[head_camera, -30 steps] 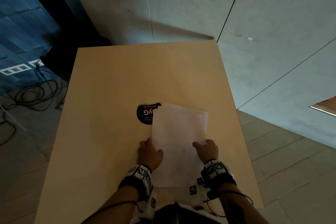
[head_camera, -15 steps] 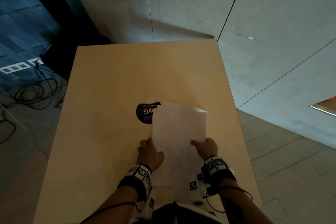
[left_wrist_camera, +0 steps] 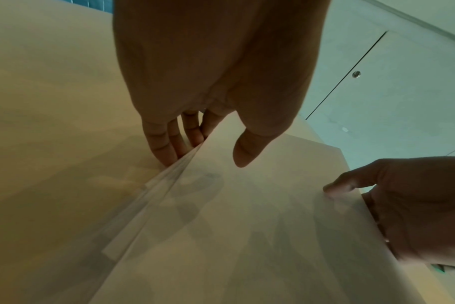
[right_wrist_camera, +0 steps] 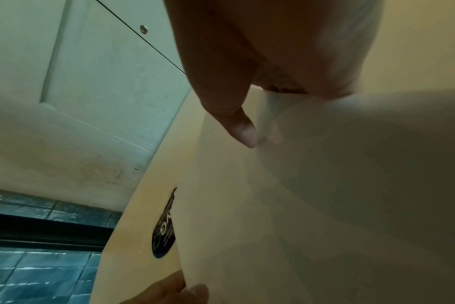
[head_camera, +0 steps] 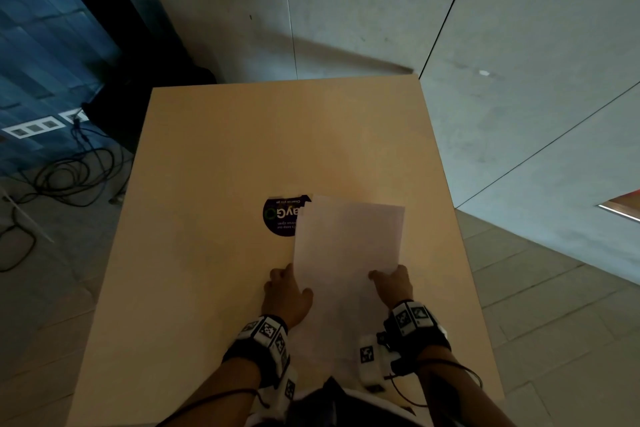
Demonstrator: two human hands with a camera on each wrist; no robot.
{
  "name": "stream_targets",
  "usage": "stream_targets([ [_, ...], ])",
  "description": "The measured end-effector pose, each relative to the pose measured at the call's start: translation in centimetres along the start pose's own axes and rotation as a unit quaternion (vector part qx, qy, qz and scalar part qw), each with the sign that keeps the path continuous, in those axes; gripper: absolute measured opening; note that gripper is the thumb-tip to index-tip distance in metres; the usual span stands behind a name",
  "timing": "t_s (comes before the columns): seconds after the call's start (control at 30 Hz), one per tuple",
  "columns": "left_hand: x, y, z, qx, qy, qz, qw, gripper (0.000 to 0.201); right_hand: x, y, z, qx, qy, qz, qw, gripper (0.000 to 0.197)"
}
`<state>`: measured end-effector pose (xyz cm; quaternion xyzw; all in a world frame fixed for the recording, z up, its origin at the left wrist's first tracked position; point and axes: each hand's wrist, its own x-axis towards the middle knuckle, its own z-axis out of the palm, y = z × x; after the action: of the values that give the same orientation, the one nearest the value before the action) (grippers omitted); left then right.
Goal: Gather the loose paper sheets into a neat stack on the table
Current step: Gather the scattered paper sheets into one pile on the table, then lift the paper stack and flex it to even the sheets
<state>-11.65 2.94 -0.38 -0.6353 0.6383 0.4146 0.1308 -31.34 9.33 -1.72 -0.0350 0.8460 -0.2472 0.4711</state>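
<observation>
A stack of white paper sheets lies lengthwise on the beige table, its near end between my hands. My left hand holds the left edge: the fingers sit under the fanned sheet edges and the thumb is over the top sheet. My right hand pinches the right edge, with the thumb on top of the paper and its fingers hidden beneath. At the far left corner one lower sheet sticks out slightly.
A round dark sticker on the table is partly covered by the paper's far left corner. The table's right edge runs close to the stack. Cables lie on the floor to the left. Grey wall panels stand behind the table.
Both hands keep hold of the sheets. The right hand has edged slightly inward over the paper, and the sheets' far edges have drawn closer into line.
</observation>
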Motion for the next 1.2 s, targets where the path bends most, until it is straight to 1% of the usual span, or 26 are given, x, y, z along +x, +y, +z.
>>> stream_targets([
  [0.1, 0.1, 0.0, -0.1, -0.005, 0.005, -0.005, 1.0, 0.07, 0.2, 0.1, -0.2, 0.024, -0.013, -0.01, 1.0, 0.054],
  [0.27, 0.1, -0.2, -0.2, -0.028, 0.001, -0.002, 1.0, 0.07, 0.2, 0.7, -0.9, 0.106, -0.026, -0.027, 0.994, 0.05],
  [0.4, 0.3, -0.5, -0.6, -0.077, 0.001, -0.007, 0.997, 0.067, -0.1, 1.1, -1.5, 0.136, -0.068, -0.068, 0.986, 0.057],
  [0.47, 0.4, -0.6, -1.0, -0.121, 0.009, -0.011, 0.993, 0.066, -0.5, 1.2, -2.0, 0.142, -0.095, -0.091, 0.981, 0.056],
  [0.57, 0.5, -0.9, -1.4, -0.184, 0.009, -0.011, 0.983, 0.072, -1.9, 0.5, -3.0, 0.138, -0.142, -0.139, 0.97, 0.056],
  [0.63, 0.7, -1.2, -1.6, -0.212, 0.003, 0.001, 0.977, 0.082, -2.9, -0.1, -4.0, 0.129, -0.182, -0.171, 0.96, 0.053],
  [0.67, 0.8, -1.3, -1.8, -0.237, -0.003, 0.009, 0.972, 0.088, -3.4, -0.4, -4.4, 0.124, -0.199, -0.19, 0.953, 0.044],
  [0.73, 0.8, -1.4, -1.9, -0.308, -0.027, 0.016, 0.951, 0.099, -4.3, -1.0, -5.2, 0.107, -0.238, -0.231, 0.937, 0.023],
  [0.77, 0.6, -1.4, -2.0, -0.335, -0.039, 0.017, 0.941, 0.101, -4.8, -1.4, -5.6, 0.097, -0.257, -0.248, 0.929, 0.023],
  [0.8, 0.4, -1.3, -2.2, -0.353, -0.046, 0.02, 0.934, 0.101, -5.0, -1.6, -5.8, 0.093, -0.273, -0.261, 0.921, 0.029],
  [0.83, 0.2, -1.3, -2.4, -0.362, -0.046, 0.028, 0.931, 0.098, -5.3, -1.9, -6.1, 0.087, -0.277, -0.27, 0.918, 0.037],
  [0.87, 0.0, -1.3, -2.7, -0.369, -0.036, 0.04, 0.928, 0.089, -5.5, -2.2, -6.4, 0.084, -0.272, -0.279, 0.917, 0.045],
  [0.9, -0.4, -1.1, -3.0, -0.376, -0.018, 0.058, 0.924, 0.076, -5.7, -2.6, -6.6, 0.08, -0.259, -0.291, 0.917, 0.05],
  [0.97, -1.1, -0.8, -3.9, -0.387, 0.023, 0.103, 0.916, 0.048, -6.0, -3.2, -7.1, 0.086, -0.227, -0.316, 0.917, 0.052],
  [1.03, -2.0, -0.1, -5.1, -0.392, 0.051, 0.142, 0.907, 0.027, -6.3, -4.0, -7.3, 0.095, -0.195, -0.338, 0.916, 0.047],
  [1.07, -2.3, 0.3, -5.8, -0.393, 0.062, 0.158, 0.904, 0.024, -6.5, -4.3, -7.3, 0.099, -0.18, -0.346, 0.915, 0.046],
  [1.1, -2.6, 0.7, -6.4, -0.396, 0.074, 0.174, 0.899, 0.024, -6.7, -4.7, -7.3, 0.104, -0.166, -0.354, 0.914, 0.046],
  [1.2, -2.9, 1.8, -8.2, -0.412, 0.112, 0.213, 0.879, 0.035, -7.5, -5.8, -7.0, 0.144, -0.129, -0.376, 0.906, 0.043],
])
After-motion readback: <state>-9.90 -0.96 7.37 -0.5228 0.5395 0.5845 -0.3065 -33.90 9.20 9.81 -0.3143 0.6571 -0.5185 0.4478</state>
